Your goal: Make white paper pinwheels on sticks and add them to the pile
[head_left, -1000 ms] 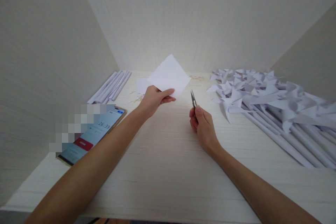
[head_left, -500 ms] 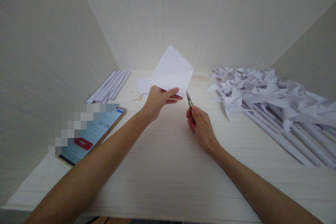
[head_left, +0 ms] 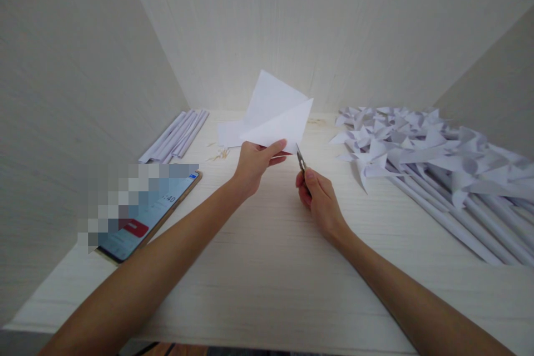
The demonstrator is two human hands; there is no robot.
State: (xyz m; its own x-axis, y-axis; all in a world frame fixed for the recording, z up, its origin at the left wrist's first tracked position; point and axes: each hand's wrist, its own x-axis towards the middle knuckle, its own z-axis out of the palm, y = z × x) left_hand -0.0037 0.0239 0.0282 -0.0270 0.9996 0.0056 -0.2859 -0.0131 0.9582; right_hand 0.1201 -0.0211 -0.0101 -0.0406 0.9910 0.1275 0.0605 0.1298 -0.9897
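Observation:
My left hand (head_left: 258,164) pinches a white sheet of paper (head_left: 275,103) along its lower edge, thumb on top and fingers beneath. A slit runs in from the paper's right side, and the flap below it stands out from the part behind. Closed around the handles of small metal scissors (head_left: 301,161), my right hand (head_left: 317,194) is just below and right of the paper. The scissor tips are close to the sheet's lower right corner; whether they touch it I cannot tell.
More white paper (head_left: 228,133) lies behind my left hand. Rolled paper sticks (head_left: 175,136) are at the back left, above a phone (head_left: 154,217) showing a timer. Many paper pinwheels (head_left: 417,150) on sticks fill the right side. Small brown bits (head_left: 221,154) are scattered near the back.
The sheet has turned and tilted in my left hand, so its slit gapes wider and the lower flap shows. The scissors have hardly moved.

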